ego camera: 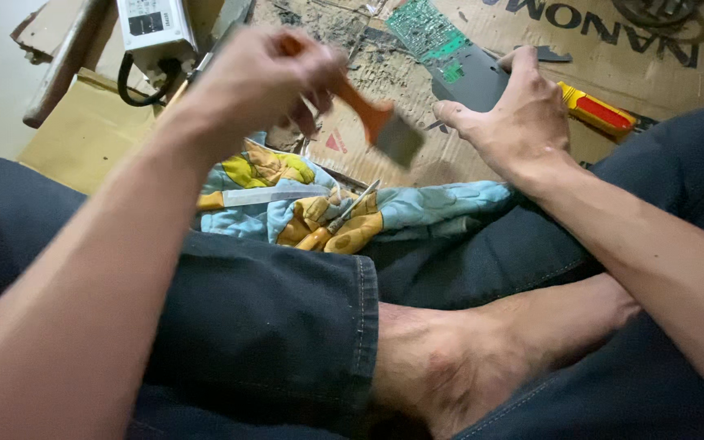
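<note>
Brush (385, 126) sits in the left hand (258, 77), fingers closed around its orange handle up near the thumb; bristle head points down and to the right, so the long axis runs diagonally from the fist toward the dark grey plate (478, 81). Right hand (523, 110) rests on that plate, fingers curled over its near edge, thumb spread toward the brush; it looks like a hold-down grip, not fully closed. Green circuit board (427, 34) lies just beyond the plate, touching or overlapping its far end, cannot tell which. Bristles hang just left of the plate and slightly nearer the person, close to the right thumb but apart from it. Left hand is the one with the brush; right hand is on the plate itself. All of this lies on flattened cardboard (450, 163) on the floor, dusty in the middle. Yellow-and-red screwdriver handle (596, 110) is just right of the right hand, touching the wrist area or nearly so. Patterned cloth (417, 208) lies between the cardboard and the crossed legs, with a flat metal blade (262, 195) and a small pair of snips or pliers (344, 216) on it. White power supply box (152, 24) with a black cable sits far left. Open room: cardboard between the hands; right side crowded by the screwdriver.
</note>
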